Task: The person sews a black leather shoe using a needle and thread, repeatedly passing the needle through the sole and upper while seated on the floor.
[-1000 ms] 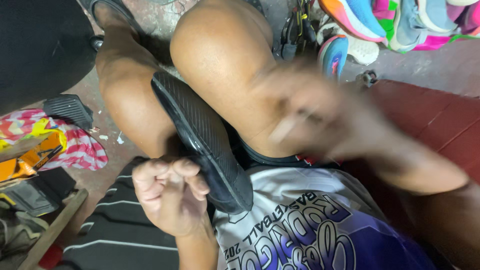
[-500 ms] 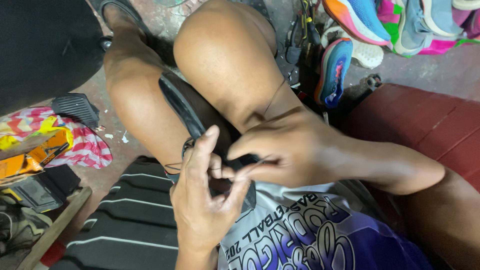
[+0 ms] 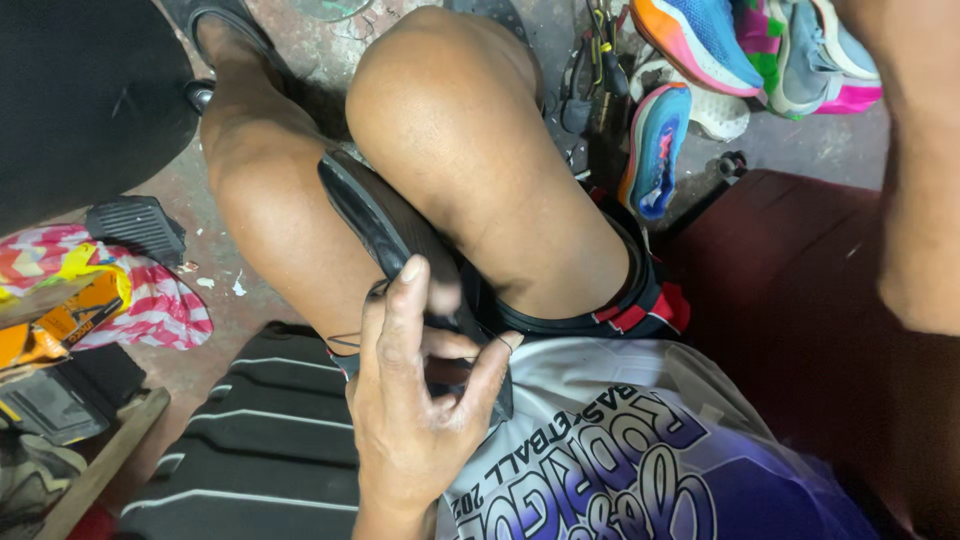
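Left hand: the left hand (image 3: 425, 400) sits low in the middle of the view, fingers curled around the near end of a black shoe (image 3: 385, 225), the forefinger stretched up along its edge and the thumb spread to the right.
Grip, left: closed on the shoe's near end; a thin thread (image 3: 345, 340) runs out to the left from under the fingers.
Right hand: only the forearm (image 3: 915, 190) shows, raised at the right edge of the view; the hand itself is out of frame, so its grip cannot be told.
Shoe: a dark, flat-soled shoe, held on edge and wedged between the person's two bare knees, the sole facing left, its far end pointing up toward the floor beyond.
Knees: the right knee (image 3: 450, 110) presses the shoe from the right, the left leg (image 3: 270, 210) from the left.
Lap: black shorts with red trim (image 3: 630, 310) and a white and purple printed jersey (image 3: 620, 460).
Floor, right: several bright sports shoes (image 3: 700, 50) in blue, orange, pink and green, beside a dark red stool or bench (image 3: 790, 290).
Floor, left: a black striped mat (image 3: 260, 450), a red and white striped cloth (image 3: 150, 300), a loose black sole piece (image 3: 135, 225).
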